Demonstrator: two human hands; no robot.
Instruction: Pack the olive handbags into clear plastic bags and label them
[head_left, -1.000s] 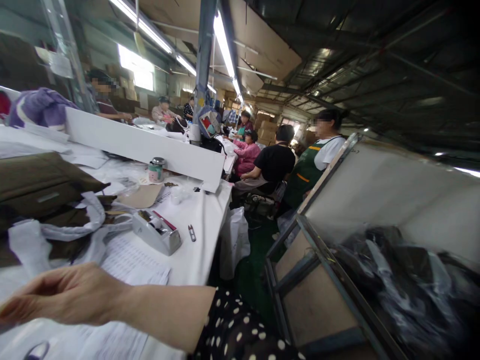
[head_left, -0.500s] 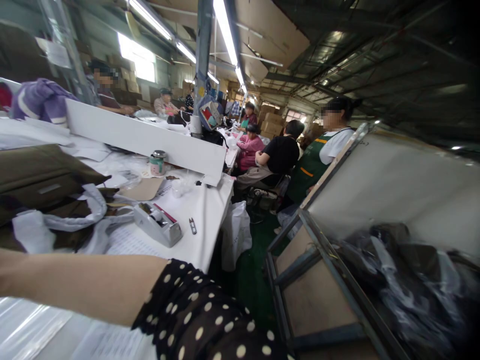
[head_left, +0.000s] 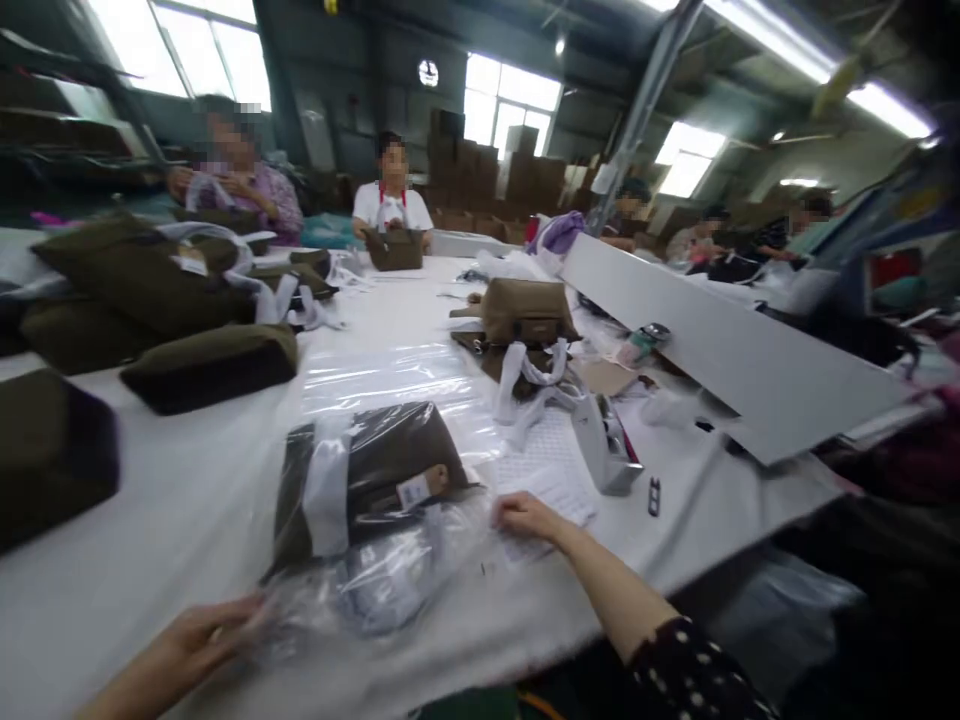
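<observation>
An olive-brown handbag [head_left: 405, 450] lies before me inside a clear plastic bag [head_left: 390, 590]. White wrapping covers its strap, and a paper tag [head_left: 414, 491] shows through the film. At the plastic's near left corner, my left hand [head_left: 202, 635] pinches the crumpled film. My right hand [head_left: 525, 517] has its fingers closed on the film's right edge, beside printed sheets [head_left: 547, 465]. Beyond it stand a grey tape dispenser [head_left: 606, 450] and a small pair of thread snips [head_left: 655, 496]. Flat clear plastic [head_left: 390, 375] lies behind the wrapped handbag.
Olive bags [head_left: 150, 280] are piled at the left, and another handbag [head_left: 529, 310] with white-wrapped straps lies ahead. A white board [head_left: 720, 350] and a cup [head_left: 641, 343] stand to the right. Co-workers sit across the white table [head_left: 187, 500]; one person [head_left: 391, 205] holds a bag.
My view has swung left and down from the aisle to the table. Both hands now show, closed on the plastic around the handbag; earlier only one forearm and dotted sleeve were visible.
</observation>
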